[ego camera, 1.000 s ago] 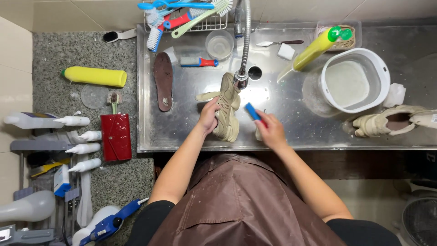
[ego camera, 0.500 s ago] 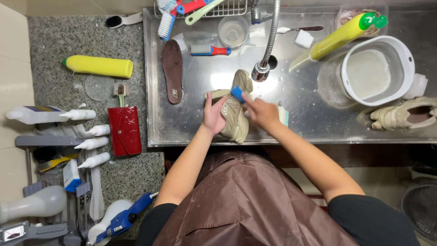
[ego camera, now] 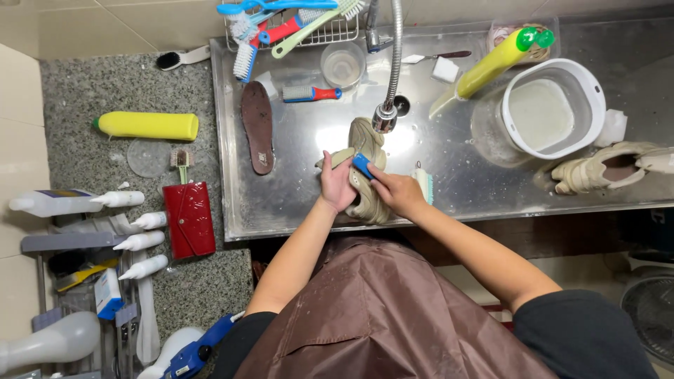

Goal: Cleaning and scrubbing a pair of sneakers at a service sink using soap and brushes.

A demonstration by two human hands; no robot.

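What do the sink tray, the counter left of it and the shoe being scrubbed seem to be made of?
Sink tray: probably stainless steel, grey, glossy, mirroring the light. Counter: speckled grey stone, likely polished granite. Shoe: beige, matte, apparently fabric mesh with a rubbery sole; the left hand steadies it while the right hand presses a blue brush against it.

steel sink [ego camera: 449, 189] | speckled granite counter [ego camera: 105, 91] | beige tiled wall [ego camera: 84, 28] | bright light
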